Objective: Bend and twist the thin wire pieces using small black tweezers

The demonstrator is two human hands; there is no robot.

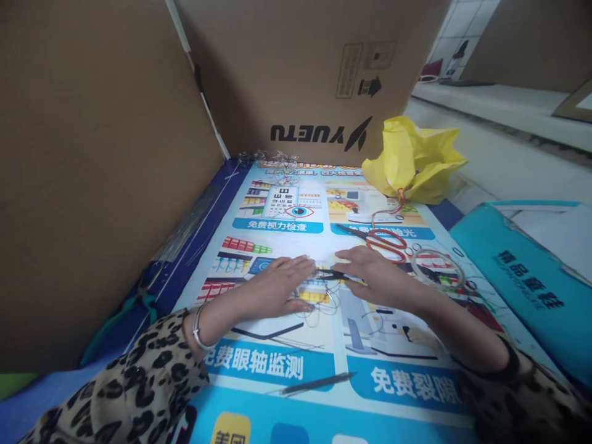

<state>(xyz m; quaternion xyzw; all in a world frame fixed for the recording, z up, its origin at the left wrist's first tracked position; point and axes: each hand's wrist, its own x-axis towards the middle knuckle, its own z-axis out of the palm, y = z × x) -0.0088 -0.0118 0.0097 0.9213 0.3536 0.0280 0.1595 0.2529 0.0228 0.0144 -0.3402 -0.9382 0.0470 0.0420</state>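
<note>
On the poster [287,364], the left hand [277,287] is lying flat with its grip open, the right hand [370,274] is partly hiding a small dark tool [333,275], its grip state being indeterminable, and thin wire [319,306] is looping, barely traceable, just below both hands.

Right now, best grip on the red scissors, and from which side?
Take the scissors by the red handle loops, coming from the right: they lie flat on the poster, blades shut and pointing left, loops just beyond the right hand.
</note>
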